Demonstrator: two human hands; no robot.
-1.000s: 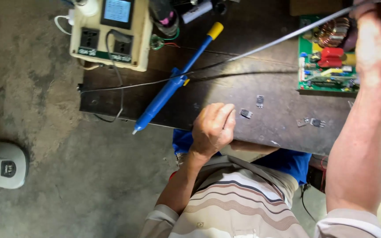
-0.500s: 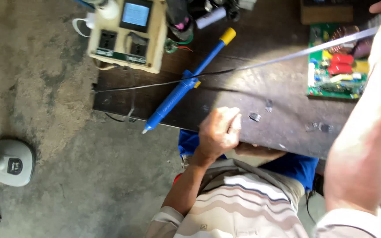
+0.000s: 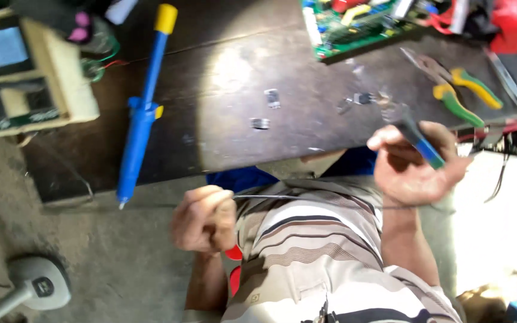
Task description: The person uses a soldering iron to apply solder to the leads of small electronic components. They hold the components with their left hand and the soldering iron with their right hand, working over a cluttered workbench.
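Observation:
My left hand [image 3: 204, 218] is a closed fist just below the bench edge, gripping a thin dark cable [image 3: 276, 196] that runs right across my striped shirt towards my right hand. Red handles [image 3: 233, 254] show under the fist. My right hand [image 3: 417, 164] is closed around a slim blue-and-green-handled tool [image 3: 421, 142], held over the front edge of the dark bench [image 3: 222, 72]. The tool's tip is blurred. A blue suction pump with a yellow cap [image 3: 142, 113] lies on the bench to the left of both hands.
A beige meter box [image 3: 25, 78] sits at the bench's left end. A green circuit board [image 3: 360, 24] lies at the back, and yellow-green pliers [image 3: 462, 90] at the right. Small dark components [image 3: 272, 97] are scattered mid-bench. A grey stand base [image 3: 37, 284] rests on the floor.
My right hand came down from the far right of the bench to my chest, holding the tool. My left hand left the bench edge and now grips the cable lower down.

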